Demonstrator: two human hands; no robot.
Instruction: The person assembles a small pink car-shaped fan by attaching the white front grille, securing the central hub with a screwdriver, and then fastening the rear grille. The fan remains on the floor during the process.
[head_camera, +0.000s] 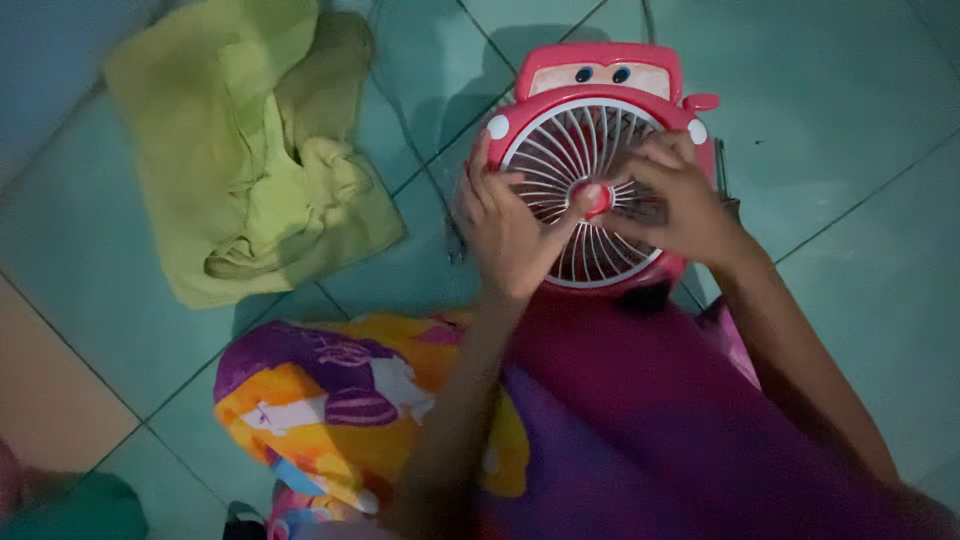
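A small red car-shaped fan (600, 75) lies face up on the green tiled floor, its round white grille (570, 140) pointing at me. My left hand (505, 225) grips the fan's left edge, with the thumb reaching onto the red hub (600, 200) at the grille's centre. My right hand (680, 205) rests on the grille's right half, fingers curled onto the slats beside the hub. The lower part of the fan is hidden behind my hands and my magenta clothing (640, 400).
A crumpled yellow-green cloth (250, 150) lies on the floor to the fan's left. A colourful patterned fabric (340, 400) covers my lap at the bottom centre. A dark cord (430, 170) runs along the tiles left of the fan. A tan tile (50, 390) shows at the left edge.
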